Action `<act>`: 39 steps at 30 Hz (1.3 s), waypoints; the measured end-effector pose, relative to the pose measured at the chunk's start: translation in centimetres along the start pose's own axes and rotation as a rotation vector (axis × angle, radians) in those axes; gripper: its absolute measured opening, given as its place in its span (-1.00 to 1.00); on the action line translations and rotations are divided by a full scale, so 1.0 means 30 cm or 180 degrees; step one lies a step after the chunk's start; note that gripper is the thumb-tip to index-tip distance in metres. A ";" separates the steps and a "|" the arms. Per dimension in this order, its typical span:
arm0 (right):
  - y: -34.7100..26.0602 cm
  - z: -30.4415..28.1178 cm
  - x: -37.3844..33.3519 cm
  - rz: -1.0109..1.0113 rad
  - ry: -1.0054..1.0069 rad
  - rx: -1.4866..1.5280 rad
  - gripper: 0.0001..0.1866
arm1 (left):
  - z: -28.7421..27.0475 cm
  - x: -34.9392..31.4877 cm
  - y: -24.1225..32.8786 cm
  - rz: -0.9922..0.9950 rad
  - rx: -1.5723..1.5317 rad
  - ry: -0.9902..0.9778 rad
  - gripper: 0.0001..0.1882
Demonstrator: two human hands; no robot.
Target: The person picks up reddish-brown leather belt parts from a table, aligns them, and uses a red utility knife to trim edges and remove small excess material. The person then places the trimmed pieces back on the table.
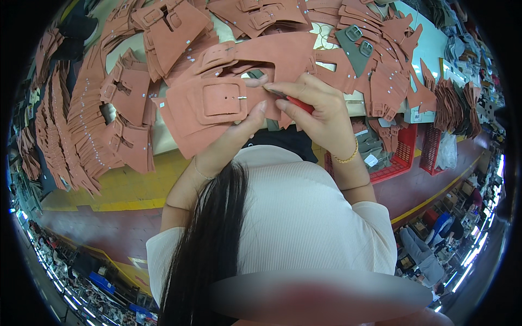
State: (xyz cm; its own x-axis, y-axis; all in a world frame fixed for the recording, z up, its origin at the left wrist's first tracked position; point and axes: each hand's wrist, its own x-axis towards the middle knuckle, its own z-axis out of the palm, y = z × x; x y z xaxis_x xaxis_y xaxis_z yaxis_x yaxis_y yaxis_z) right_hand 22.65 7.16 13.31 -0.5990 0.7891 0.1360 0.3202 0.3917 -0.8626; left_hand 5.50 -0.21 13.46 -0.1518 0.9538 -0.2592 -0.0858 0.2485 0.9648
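My left hand (249,123) is closed on a salmon-coloured leather strap piece (185,117) with a large square leather-covered buckle (206,103). Its thumb lies on the strap to the right of the buckle, and fingertips show behind it. A metal prong crosses the buckle's right bar. In my right hand (325,111) is a small red-handled tool (300,104), pinched between thumb and fingers. Its dark tip meets the strap close to my left fingertips; the exact kind of tool is hidden by the grip. A longer curved salmon leather piece (293,54) lies just beyond both hands.
Stacks of similar buckled leather pieces (128,89) cover the table. Fanned rows of strips (81,117) lie at the left. A green piece with two buckles (353,51) rests at the back right. Red crates (403,155) stand by the table's right front edge.
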 end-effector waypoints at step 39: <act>-0.006 -0.082 0.051 0.0143 -0.1057 0.0360 -0.68 | -0.028 0.007 -0.014 -0.0066 -0.0421 -0.0237 -0.63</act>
State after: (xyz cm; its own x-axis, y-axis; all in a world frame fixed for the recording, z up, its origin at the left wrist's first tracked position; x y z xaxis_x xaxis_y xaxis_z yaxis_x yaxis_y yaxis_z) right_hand 23.50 9.47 14.87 -0.7981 0.6002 -0.0533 0.2795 0.2904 -0.9152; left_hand 4.67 -0.27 12.95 -0.0756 0.9598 -0.2702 -0.2179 0.2485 0.9438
